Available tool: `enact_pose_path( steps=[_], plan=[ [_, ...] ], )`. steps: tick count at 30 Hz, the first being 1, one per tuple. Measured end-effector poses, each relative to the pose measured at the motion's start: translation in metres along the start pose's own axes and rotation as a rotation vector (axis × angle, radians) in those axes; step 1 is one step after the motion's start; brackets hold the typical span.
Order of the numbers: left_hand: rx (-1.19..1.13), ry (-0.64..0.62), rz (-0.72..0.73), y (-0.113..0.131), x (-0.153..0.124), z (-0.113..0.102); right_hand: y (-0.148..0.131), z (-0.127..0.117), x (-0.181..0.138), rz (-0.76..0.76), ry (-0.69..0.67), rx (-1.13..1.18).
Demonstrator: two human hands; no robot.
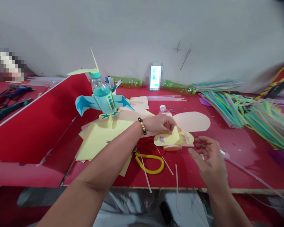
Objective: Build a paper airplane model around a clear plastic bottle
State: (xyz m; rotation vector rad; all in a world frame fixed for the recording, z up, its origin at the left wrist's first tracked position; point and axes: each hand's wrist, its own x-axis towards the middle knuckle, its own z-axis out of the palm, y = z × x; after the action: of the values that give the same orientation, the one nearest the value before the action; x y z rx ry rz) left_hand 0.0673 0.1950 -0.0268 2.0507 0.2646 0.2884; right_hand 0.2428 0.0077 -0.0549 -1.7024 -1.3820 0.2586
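Observation:
A small plastic bottle (pixel 163 109) with a white cap lies on the red table, wrapped in peach paper, its base toward me. A large rounded peach paper wing (pixel 192 121) sticks out to its right. Near the base sits a yellow paper tail piece (pixel 167 139) with purple stars and an upright fin. My left hand (pixel 162 123), wearing a beaded bracelet, is closed over the bottle just behind the fin; its palm side is hidden. Close to the tail piece's right end, my right hand (pixel 208 157) is open, thumb and fingers apart.
Yellow-handled scissors (pixel 151 172) and paper strips lie in front. Yellow paper sheets (pixel 92 142) and a blue bottle airplane (pixel 104 101) stand left, beside a red panel (pixel 44 123). Colourful plastic strips (pixel 229 110) are piled right. A glue gun's clear stick-like rod (pixel 248 173) crosses the right front.

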Motion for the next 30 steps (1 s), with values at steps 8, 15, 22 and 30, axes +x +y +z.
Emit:
enact_pose_path(
  steps=[8, 15, 22, 30],
  plan=[
    [0.079, 0.250, -0.033, 0.007, -0.005, -0.007, -0.009, 0.002, 0.001, 0.132, -0.238, -0.175],
    [0.349, 0.714, -0.286, -0.003, -0.006, -0.007, -0.012, 0.016, 0.004, 0.031, -0.237, -0.263],
    [0.396, 0.704, -0.302, 0.013, -0.014, -0.013, -0.012, 0.016, 0.005, 0.042, -0.239, -0.210],
    [0.327, 0.431, -0.458, 0.042, -0.043, -0.009, -0.008, 0.010, 0.004, 0.028, -0.222, -0.242]
  ],
)
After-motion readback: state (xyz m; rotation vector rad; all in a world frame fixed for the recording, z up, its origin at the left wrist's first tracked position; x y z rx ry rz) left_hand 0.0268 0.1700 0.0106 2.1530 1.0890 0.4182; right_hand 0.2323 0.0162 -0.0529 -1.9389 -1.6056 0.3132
